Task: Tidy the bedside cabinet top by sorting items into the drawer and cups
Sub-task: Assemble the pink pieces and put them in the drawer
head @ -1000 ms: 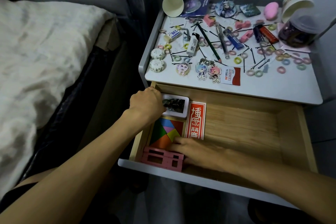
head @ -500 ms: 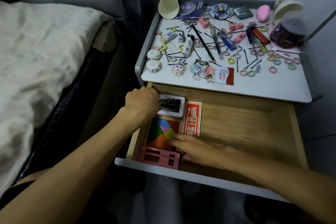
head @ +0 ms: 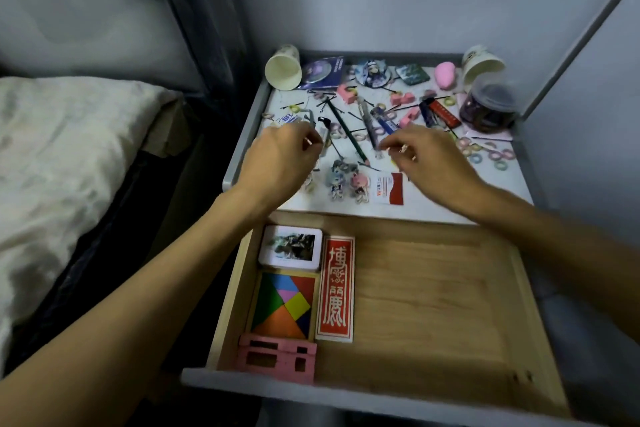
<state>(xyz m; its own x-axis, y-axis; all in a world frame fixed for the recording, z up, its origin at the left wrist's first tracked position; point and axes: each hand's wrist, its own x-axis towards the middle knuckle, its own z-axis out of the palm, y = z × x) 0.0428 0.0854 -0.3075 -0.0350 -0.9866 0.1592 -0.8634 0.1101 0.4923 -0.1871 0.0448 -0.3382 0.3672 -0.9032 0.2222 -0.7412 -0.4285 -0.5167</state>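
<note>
Both arms are bare and extended forward, converging slightly. The left forearm enters from lower left. The left hand [head: 280,163] is palm down, back toward the camera, its fingers [head: 309,146] loosely curled with tips pointing right. The right forearm enters from the right edge. The right hand [head: 434,163] is palm down, fingers loosely bent, tips pointing left. The hands are apart and level. Nothing is seen held in either. Both are slightly blurred.

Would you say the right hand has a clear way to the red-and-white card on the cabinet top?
Probably yes: the right hand hovers close by the card, and nothing covers it.
</note>
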